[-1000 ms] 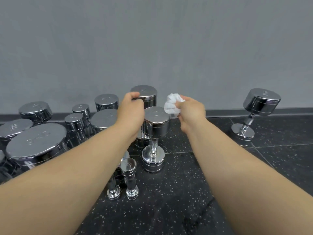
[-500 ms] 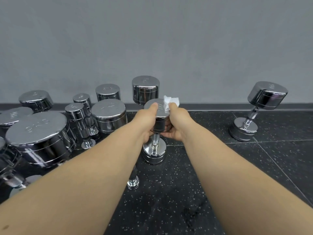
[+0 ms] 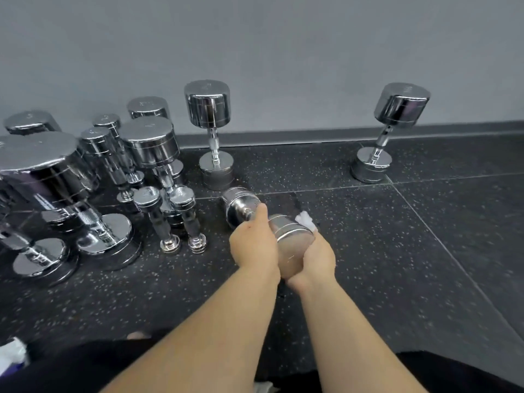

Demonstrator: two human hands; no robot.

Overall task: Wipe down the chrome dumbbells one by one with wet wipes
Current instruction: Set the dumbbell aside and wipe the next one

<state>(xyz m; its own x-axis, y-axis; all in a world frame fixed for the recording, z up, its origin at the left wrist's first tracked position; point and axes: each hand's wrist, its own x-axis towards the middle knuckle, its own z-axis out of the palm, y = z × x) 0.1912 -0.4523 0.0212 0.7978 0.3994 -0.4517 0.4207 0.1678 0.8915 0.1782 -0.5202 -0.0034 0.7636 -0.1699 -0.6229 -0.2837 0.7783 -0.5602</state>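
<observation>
A small chrome dumbbell (image 3: 286, 228) is tipped over toward me above the dark floor, its far head (image 3: 239, 207) pointing away. My left hand (image 3: 253, 248) is wrapped around its handle. My right hand (image 3: 316, 258) cups the near head from the right, pressing a crumpled white wet wipe (image 3: 306, 221) against it; only a tuft of the wipe shows past the head. Several more chrome dumbbells (image 3: 153, 150) stand on end in a cluster at the left.
An upright dumbbell (image 3: 211, 131) stands just behind the held one, near the grey wall. Another dumbbell (image 3: 388, 131) leans alone at the right. A wipe packet (image 3: 11, 354) lies at the bottom left by my dark-clothed leg. Speckled black floor tiles (image 3: 411, 251) spread right.
Both hands closed on the standing dumbbell, then tipped it over and pulled it toward me. The wipe went from held in the air to pressed on the head. The view shifted down.
</observation>
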